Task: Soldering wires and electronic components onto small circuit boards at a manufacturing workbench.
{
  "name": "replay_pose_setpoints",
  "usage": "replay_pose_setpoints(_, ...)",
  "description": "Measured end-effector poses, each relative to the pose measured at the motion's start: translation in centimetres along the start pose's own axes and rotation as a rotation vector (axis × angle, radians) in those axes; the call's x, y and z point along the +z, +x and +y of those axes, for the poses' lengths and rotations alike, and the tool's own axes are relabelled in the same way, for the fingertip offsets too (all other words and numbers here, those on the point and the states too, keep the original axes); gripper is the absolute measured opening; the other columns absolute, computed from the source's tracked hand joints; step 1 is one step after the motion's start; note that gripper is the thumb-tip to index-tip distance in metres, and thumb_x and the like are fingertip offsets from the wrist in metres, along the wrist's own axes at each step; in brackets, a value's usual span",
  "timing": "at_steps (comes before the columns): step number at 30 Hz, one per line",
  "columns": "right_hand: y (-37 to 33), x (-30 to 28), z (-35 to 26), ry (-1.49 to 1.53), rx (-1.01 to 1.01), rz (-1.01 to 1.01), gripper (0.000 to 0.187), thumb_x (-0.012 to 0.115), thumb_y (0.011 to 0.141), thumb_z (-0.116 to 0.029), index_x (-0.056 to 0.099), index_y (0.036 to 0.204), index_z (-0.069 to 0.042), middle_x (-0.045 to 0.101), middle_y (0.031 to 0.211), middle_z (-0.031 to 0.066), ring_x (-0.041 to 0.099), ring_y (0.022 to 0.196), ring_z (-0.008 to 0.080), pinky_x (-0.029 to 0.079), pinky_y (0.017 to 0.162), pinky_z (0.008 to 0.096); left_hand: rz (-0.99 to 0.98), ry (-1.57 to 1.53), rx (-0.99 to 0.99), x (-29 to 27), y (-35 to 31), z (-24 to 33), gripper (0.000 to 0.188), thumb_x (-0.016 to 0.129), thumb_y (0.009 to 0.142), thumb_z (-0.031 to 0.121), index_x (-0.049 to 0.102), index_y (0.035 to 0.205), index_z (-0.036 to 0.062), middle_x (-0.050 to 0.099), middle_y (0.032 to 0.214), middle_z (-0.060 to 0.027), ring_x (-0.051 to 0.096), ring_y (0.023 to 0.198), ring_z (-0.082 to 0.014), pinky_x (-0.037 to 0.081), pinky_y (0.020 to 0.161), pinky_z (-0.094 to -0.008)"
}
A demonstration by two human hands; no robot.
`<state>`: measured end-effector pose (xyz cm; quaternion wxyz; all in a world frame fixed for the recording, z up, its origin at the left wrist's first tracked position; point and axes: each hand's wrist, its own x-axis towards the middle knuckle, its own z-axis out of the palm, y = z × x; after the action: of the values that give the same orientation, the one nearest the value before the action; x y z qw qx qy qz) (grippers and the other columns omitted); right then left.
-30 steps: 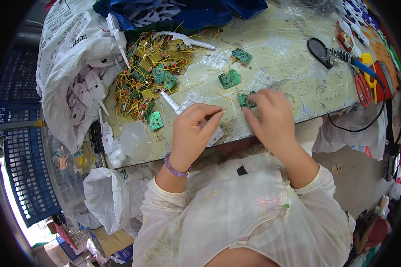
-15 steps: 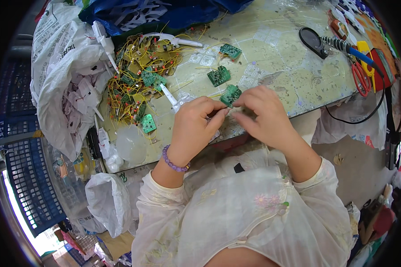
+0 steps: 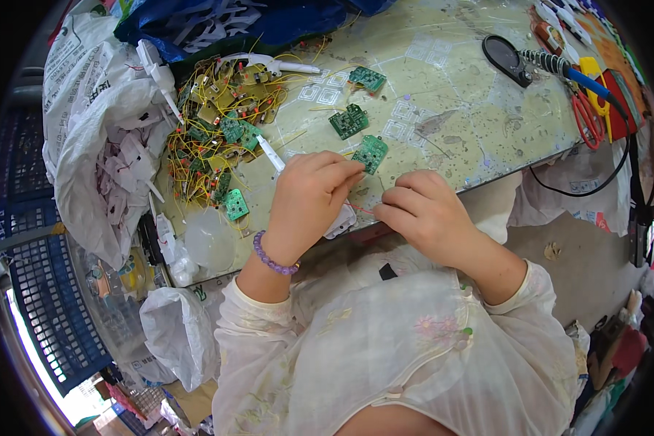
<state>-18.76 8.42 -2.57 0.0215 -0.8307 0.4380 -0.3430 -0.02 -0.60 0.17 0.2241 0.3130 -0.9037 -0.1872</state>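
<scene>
My left hand (image 3: 305,200), with a purple bead bracelet at the wrist, is closed in a pinch. Its fingertips sit at the lower left corner of a green circuit board (image 3: 370,154); what they hold is hidden. Thumb and forefinger of my right hand (image 3: 432,218) are closed on a thin red wire (image 3: 362,208), stretched toward my left palm. Under the left hand, a white plastic part (image 3: 341,222) shows at the table edge. Two more circuit boards, one nearer (image 3: 349,121) and one farther (image 3: 367,79), lie beyond.
A tangled heap of boards with yellow wires (image 3: 221,131) lies left, beside a white woven sack (image 3: 87,160) of plastic parts. A white plastic piece (image 3: 270,154) points out of the heap. At the right are a blue-handled soldering iron (image 3: 587,83) and red-handled scissors (image 3: 587,120).
My right hand has drawn away from the left, toward me, and the red wire now shows between them. The board by my left fingertips has turned slightly. The whole view has shifted a little.
</scene>
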Motion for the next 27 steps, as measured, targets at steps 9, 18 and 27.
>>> replay_pose_setpoints(9, -0.1, -0.2, 0.4, 0.173, 0.089, -0.008, 0.020, 0.069, 0.071, -0.014, 0.062, 0.088, -0.007, 0.059, 0.087, 0.0043, 0.056, 0.087, 0.0230, 0.044, 0.078, 0.0353, -0.022, -0.283, -0.187, 0.2, -0.1, 0.5, 0.013, 0.067, 0.075, 0.002, 0.069, 0.088, 0.0039, 0.065, 0.081, -0.0087, 0.062, 0.074, -0.0276, 0.049, 0.065, -0.0346)
replay_pose_setpoints(18, 0.9, 0.7, 0.6, 0.135, 0.346, 0.099, 0.015, 0.069, 0.075, -0.011, 0.060, 0.086, -0.007, 0.059, 0.086, 0.0066, 0.054, 0.086, 0.0259, 0.041, 0.074, 0.0365, -0.038, -0.323, -0.132, 0.3, 0.0, 0.9, 0.010, 0.070, 0.075, 0.004, 0.068, 0.085, 0.0018, 0.064, 0.080, -0.0105, 0.062, 0.072, -0.0262, 0.049, 0.064, -0.0332)
replay_pose_setpoints(27, -0.4, -1.4, 2.7, 0.312, 0.553, 0.536, 0.019, 0.066, 0.083, -0.004, 0.056, 0.100, -0.001, 0.056, 0.085, 0.0080, 0.054, 0.073, 0.0178, 0.046, 0.066, 0.0306, 0.057, -0.188, -0.057, 0.1, 0.4, 0.1, 0.008, 0.069, 0.071, 0.005, 0.066, 0.079, 0.0030, 0.065, 0.087, -0.0090, 0.062, 0.082, -0.0284, 0.050, 0.072, -0.0348)
